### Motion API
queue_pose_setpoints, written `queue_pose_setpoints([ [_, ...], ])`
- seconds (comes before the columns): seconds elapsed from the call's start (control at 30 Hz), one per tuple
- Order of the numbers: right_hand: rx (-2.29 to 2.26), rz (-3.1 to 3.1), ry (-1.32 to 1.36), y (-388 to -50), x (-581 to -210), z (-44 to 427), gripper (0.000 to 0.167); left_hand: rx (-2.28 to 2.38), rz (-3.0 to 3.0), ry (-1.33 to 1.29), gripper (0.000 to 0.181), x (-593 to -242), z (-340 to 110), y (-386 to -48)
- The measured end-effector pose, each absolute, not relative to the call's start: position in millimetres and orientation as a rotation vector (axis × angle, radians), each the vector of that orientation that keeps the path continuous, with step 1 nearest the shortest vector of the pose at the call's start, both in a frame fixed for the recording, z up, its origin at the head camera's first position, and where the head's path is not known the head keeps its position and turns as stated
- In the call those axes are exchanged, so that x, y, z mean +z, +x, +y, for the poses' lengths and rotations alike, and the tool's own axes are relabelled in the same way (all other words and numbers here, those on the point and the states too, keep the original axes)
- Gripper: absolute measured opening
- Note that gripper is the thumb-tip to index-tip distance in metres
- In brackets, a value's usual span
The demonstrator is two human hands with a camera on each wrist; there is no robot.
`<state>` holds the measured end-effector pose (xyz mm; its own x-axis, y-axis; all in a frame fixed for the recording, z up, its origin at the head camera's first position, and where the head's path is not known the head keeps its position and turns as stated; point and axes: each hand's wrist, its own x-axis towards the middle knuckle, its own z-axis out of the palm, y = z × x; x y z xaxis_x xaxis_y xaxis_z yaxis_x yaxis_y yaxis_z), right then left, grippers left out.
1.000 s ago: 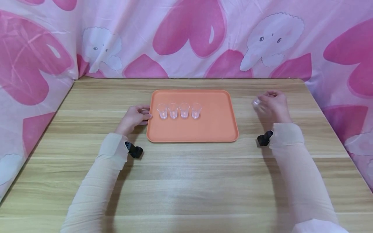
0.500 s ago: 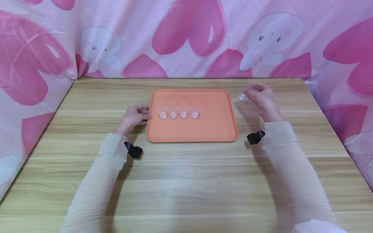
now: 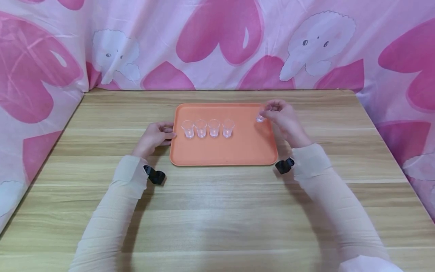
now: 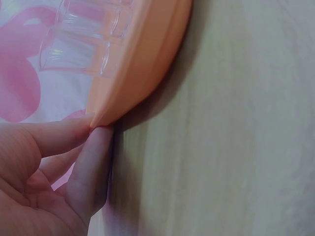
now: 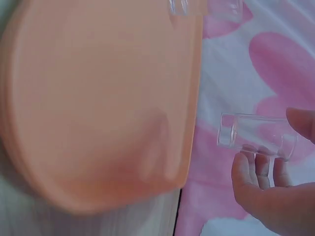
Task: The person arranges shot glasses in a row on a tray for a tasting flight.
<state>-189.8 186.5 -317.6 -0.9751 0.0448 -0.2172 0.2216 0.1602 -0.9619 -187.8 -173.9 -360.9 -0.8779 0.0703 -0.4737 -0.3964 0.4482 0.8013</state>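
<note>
An orange tray lies flat on the table, with several clear small cups standing in a row across its left half. At the tray's left rim, my left hand pinches the edge between thumb and fingers; the left wrist view shows the fingertips against the rim. My right hand holds another clear cup by its upper part, above the tray's far right corner. In the right wrist view this cup is apart from the tray, its base pointing toward it.
The wooden table extends in front of the tray and to both sides. A pink patterned curtain hangs behind the table's back edge. Black wrist cameras sit at both cuffs.
My right hand has carried its cup leftward, from the table right of the tray to above the tray's right end. The left hand stays at the left rim.
</note>
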Motion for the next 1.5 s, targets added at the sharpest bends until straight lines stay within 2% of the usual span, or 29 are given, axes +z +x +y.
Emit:
queue_pose_setpoints([
  [0.4,-1.663,2.361,0.192,-187,-326,159,0.043,1.431,2.250,-0.280,0.053,-361,-175,-188],
  [0.83,-1.630,2.357,0.125,-183,-337,147,0.040,1.420,2.266,-0.284,0.050,-362,-175,-189],
  [1.1,-1.587,2.338,0.139,-184,-339,143,0.046,1.420,2.269,-0.269,0.050,-363,-176,-189],
  [1.5,-1.571,2.336,0.119,-185,-342,141,0.046,1.413,2.263,-0.287,0.051,-361,-175,-188],
])
